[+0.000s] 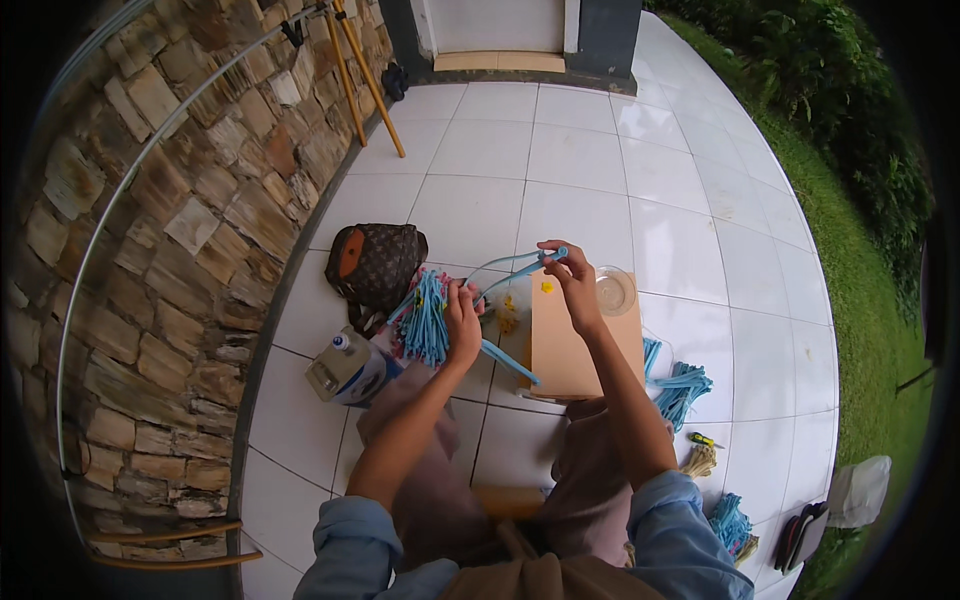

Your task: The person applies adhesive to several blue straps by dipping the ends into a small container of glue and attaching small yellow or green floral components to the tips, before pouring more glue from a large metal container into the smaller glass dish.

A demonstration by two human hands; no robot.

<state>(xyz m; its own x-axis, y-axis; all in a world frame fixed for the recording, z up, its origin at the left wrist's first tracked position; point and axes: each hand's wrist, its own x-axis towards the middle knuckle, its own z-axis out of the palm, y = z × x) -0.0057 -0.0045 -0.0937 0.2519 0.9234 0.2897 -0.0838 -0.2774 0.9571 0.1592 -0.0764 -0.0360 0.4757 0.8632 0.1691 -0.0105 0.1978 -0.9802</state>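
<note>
Thin light-blue strips [513,277] stretch between my two hands above the floor. My left hand [462,315] is closed around them, with one strip hanging down toward a brown board [590,345]. Higher and to the right, my right hand [571,280] pinches the rolled or folded far end of the strips, over the board's far left corner. On the board lie a small yellow piece [547,287] and a clear round dish [615,291]. A thick bundle of blue strips with pink tips [425,318] lies just left of my left hand.
Left of the bundle are a brown patterned bag [378,262] and a jug with a blue cap [350,368]. More blue bundles [684,390] and a yellow-green handled tool [704,440] lie at right. A stone wall [180,260] borders the left, grass [870,370] the right.
</note>
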